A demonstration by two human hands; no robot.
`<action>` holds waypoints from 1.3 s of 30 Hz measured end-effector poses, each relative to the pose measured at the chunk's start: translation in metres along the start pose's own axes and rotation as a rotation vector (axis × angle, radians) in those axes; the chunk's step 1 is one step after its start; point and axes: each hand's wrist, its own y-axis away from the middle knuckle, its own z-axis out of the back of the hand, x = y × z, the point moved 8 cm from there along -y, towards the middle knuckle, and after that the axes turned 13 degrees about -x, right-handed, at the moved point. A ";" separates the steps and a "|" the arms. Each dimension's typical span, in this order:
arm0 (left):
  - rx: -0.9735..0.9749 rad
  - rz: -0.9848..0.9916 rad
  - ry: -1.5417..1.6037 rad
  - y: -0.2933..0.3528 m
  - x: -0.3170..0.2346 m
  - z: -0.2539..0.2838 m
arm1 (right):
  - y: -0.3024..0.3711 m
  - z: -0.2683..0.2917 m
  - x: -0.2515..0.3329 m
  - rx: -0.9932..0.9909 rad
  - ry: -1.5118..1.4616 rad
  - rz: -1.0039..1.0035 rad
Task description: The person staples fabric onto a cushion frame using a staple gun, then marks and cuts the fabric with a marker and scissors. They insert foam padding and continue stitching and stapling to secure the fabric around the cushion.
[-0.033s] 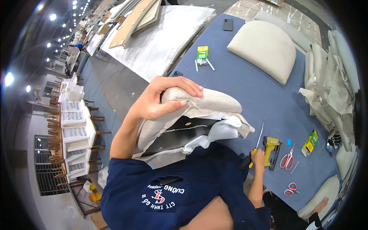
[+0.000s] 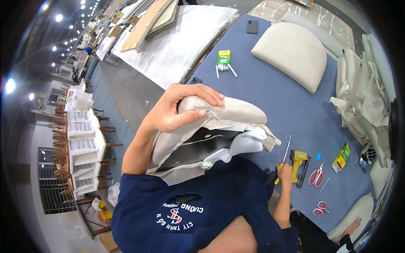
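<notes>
Fingers (image 2: 211,99) on cushion (image 2: 236,111), blue table (image 2: 274,97)

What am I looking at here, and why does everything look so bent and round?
There is no machine here: a person wears a wide fisheye camera on the head, looking down, so straight edges curve toward the rim. The dark blue shirt at the bottom is the wearer's own.

The left hand grips a beige upholstered seat cushion tipped on edge, showing its dark underside and white foam. The right hand holds a yellow-handled screwdriver, its blade pointing up, beside a yellow staple gun.

On the blue worktable lie two pairs of red scissors, a green staple box, a phone, another finished cushion and a stack of beige fabric covers. Another person's hand shows at the lower right corner.
</notes>
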 end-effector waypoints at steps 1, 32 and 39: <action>-0.007 -0.010 0.007 0.002 -0.002 0.001 | -0.001 0.003 -0.002 -0.011 0.000 0.019; -0.694 0.190 -0.407 0.110 0.148 0.025 | -0.066 0.244 0.043 -0.433 -1.396 0.273; -0.919 -0.360 -0.678 0.074 -0.015 0.037 | -0.089 0.240 0.062 -0.623 -1.296 0.127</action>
